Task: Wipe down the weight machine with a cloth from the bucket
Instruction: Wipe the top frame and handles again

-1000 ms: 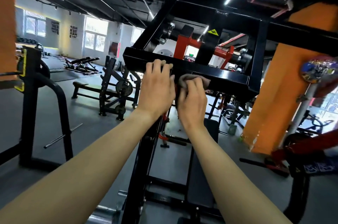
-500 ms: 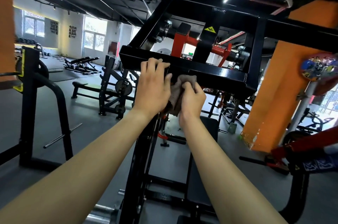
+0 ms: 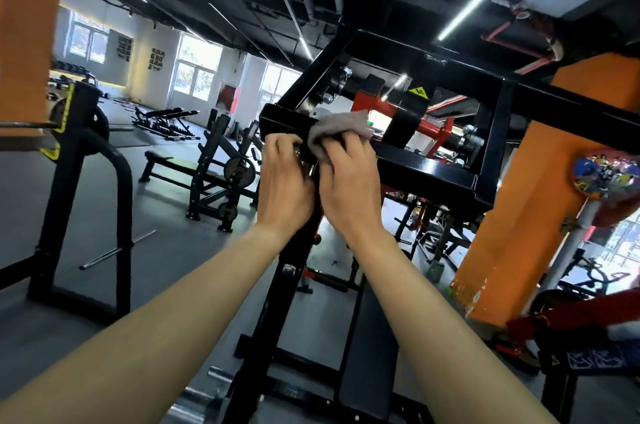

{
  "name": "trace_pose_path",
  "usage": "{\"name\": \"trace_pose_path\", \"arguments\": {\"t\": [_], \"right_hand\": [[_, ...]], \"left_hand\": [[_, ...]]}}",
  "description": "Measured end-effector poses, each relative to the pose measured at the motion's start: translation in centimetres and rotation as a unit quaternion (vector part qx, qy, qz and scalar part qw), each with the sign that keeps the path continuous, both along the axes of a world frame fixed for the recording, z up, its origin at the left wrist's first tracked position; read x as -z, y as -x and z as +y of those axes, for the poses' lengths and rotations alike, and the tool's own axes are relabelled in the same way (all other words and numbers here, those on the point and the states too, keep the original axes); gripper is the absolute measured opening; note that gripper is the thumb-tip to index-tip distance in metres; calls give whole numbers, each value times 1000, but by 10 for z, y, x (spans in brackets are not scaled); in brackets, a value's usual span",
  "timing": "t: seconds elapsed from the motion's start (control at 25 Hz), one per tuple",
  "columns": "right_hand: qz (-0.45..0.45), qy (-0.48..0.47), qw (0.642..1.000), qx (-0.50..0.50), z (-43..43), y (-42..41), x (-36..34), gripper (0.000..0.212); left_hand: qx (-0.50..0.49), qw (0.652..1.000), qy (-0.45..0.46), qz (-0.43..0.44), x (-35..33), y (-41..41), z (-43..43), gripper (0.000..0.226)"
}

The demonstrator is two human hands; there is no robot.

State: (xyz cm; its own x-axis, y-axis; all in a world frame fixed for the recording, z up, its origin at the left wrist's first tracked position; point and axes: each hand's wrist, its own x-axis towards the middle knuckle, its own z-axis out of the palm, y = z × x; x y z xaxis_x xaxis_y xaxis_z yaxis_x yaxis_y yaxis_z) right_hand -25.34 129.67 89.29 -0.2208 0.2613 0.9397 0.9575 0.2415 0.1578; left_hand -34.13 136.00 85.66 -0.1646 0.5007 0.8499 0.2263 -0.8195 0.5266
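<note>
The black weight machine [image 3: 429, 170] rises in front of me, with a square top frame and red parts inside it. A grey-brown cloth [image 3: 341, 127] lies over the front top bar near its left corner. My right hand [image 3: 349, 181] grips the cloth and holds it against the bar. Just left of it, my left hand [image 3: 282, 181] curls its fingers round the bar where the upright post meets it. The bucket is not in view.
An orange pillar [image 3: 519, 233] stands right of the machine, another orange pillar [image 3: 24, 25] at far left. A black rack [image 3: 83, 181] stands to the left, benches [image 3: 214, 167] behind it. A loose steel bar [image 3: 117, 250] lies on the grey floor.
My right hand has carried the cloth from below the bar up onto its top. My left hand went from lying flat on the bar to curling round it.
</note>
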Motion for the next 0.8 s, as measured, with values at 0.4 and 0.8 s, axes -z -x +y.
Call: {"name": "trace_pose_path", "arguments": {"t": [0.4,0.8], "right_hand": [[-310,87,915,242,38,27,-22,24],[-313,185,836,411,45,59,-4,42]], "left_hand": [[43,977,209,-8,-8,45,18,23],[128,945,300,-24,-4,56,27,27]]}}
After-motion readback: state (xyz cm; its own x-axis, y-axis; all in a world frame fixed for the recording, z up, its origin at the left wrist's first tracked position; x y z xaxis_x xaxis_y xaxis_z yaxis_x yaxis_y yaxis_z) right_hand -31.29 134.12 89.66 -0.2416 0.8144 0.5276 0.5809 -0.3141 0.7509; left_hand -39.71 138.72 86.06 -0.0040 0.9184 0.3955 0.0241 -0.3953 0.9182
